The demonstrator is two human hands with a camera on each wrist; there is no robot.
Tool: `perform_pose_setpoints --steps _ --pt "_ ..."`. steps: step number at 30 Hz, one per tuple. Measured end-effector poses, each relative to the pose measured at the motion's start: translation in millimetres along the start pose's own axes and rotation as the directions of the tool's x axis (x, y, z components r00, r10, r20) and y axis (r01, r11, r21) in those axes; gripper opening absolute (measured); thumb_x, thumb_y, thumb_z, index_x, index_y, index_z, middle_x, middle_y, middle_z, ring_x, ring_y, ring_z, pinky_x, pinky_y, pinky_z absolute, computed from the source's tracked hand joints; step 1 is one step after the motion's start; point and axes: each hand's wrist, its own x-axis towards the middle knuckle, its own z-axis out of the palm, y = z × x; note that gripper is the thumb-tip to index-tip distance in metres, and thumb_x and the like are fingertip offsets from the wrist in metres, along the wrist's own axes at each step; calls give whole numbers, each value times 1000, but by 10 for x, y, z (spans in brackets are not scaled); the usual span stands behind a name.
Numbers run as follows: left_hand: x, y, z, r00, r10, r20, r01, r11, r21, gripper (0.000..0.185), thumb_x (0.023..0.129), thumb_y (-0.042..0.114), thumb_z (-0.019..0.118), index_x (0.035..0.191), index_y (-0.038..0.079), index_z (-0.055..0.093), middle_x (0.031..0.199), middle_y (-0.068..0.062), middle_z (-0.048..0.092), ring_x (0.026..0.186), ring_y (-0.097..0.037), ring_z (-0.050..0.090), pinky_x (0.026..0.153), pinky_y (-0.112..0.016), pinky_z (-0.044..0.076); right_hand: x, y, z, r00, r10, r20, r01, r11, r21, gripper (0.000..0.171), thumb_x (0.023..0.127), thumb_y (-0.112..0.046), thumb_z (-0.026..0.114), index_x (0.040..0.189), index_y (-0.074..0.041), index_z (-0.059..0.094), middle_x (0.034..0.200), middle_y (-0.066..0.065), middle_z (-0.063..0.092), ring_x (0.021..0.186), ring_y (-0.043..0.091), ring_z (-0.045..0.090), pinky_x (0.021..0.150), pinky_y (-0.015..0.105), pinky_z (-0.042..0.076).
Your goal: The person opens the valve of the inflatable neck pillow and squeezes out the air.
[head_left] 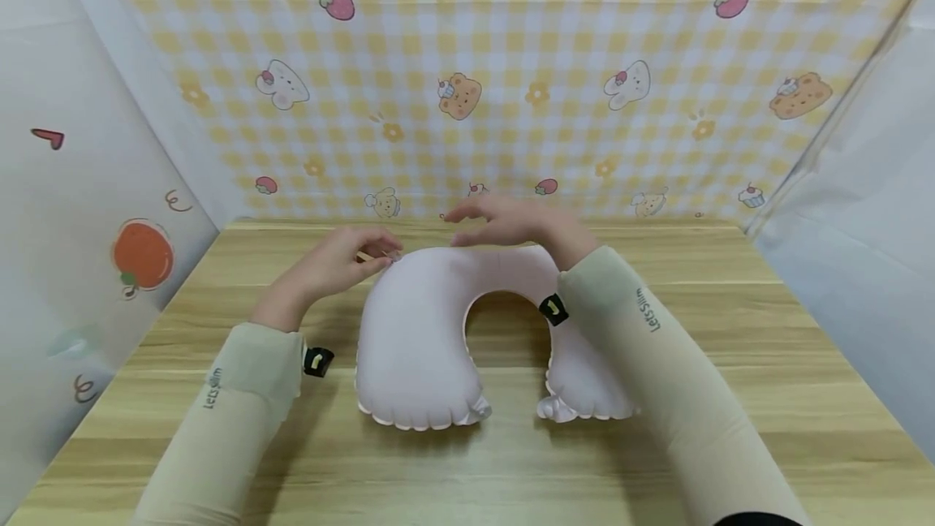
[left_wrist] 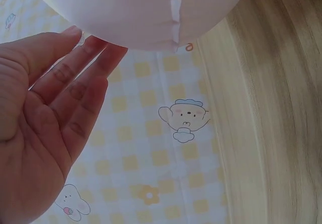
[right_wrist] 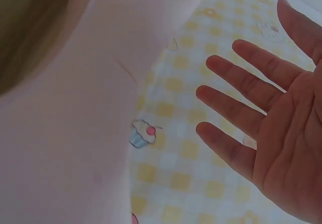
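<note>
A pale pink inflatable neck pillow (head_left: 416,331), puffed up and U-shaped, lies on the table with its opening toward me. At its far left edge my left hand (head_left: 343,262) pinches a small clear piece, which looks like the valve, between thumb and fingertips. In the left wrist view the pillow (left_wrist: 141,12) hides part of those fingertips on my left hand (left_wrist: 45,108). My right hand (head_left: 504,222) hovers by the pillow's back curve and holds nothing. The right wrist view shows my right hand (right_wrist: 271,103) with fingers spread, apart from the pillow (right_wrist: 65,133).
The wood-grain table (head_left: 183,299) ends at a yellow checked backdrop (head_left: 504,120) with cartoon prints. White sheets stand at the left (head_left: 73,185) and right (head_left: 862,209). Black straps with a yellow mark sit at both sleeve cuffs.
</note>
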Motion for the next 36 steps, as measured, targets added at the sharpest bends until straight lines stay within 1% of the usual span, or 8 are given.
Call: perform_pose_setpoints --steps 4,10,12,17,23,26,30,36 --pt "4 5 4 1000 8 2 -8 1000 -5 27 97 0 58 122 4 66 112 -14 72 105 -29 68 93 -50 54 90 -15 132 1000 4 29 -5 1000 11 58 97 -45 59 147 -18 49 153 1 46 146 24 37 119 44 33" --pt "11 2 12 1000 17 -12 -17 1000 0 24 96 -1 60 119 2 67 110 -13 72 103 -28 68 92 -49 54 173 4 283 999 -12 33 11 999 47 59 95 -43 62 146 -15 50 154 4 46 144 23 39 118 42 35" --pt "11 2 14 1000 20 -14 -20 1000 -3 23 96 -2 60 117 1 67 110 -14 72 103 -29 68 92 -49 54 187 9 318 999 -5 32 3 998 61 60 94 -44 64 146 -16 50 154 3 46 145 22 39 118 42 34" --pt "7 2 14 1000 18 -13 -18 1000 -24 21 95 -2 60 115 1 66 114 -16 71 104 -31 69 89 -48 57 215 -1 381 999 -1 38 -1 999 51 64 91 -46 68 146 -18 51 155 4 45 146 22 37 121 42 31" --pt "-4 -6 18 1000 9 -19 -10 1000 -29 23 95 -3 61 117 1 67 117 -16 70 104 -33 70 87 -48 57 247 -7 427 998 -1 59 -3 998 61 69 90 -47 69 150 -20 46 156 4 42 147 22 35 121 43 29" --pt "2 -10 28 1000 14 -28 -14 1000 -17 21 94 -3 62 114 1 67 112 -15 71 103 -31 69 88 -48 56 256 0 434 998 -2 69 -2 998 70 70 91 -46 68 151 -19 44 157 5 42 148 22 34 122 43 28" --pt "19 -30 42 999 25 -45 -25 1000 -16 17 92 -2 65 108 2 67 103 -13 74 97 -28 70 88 -47 55 265 4 441 998 -5 70 -1 997 72 69 92 -45 68 151 -19 43 156 6 43 147 22 36 121 42 29" --pt "37 -68 65 996 49 -72 -52 998 -38 13 88 -3 69 99 3 67 95 -11 75 91 -25 71 82 -43 57 269 3 454 998 -12 68 7 997 79 70 92 -45 68 151 -18 44 155 6 45 146 22 38 120 42 31"
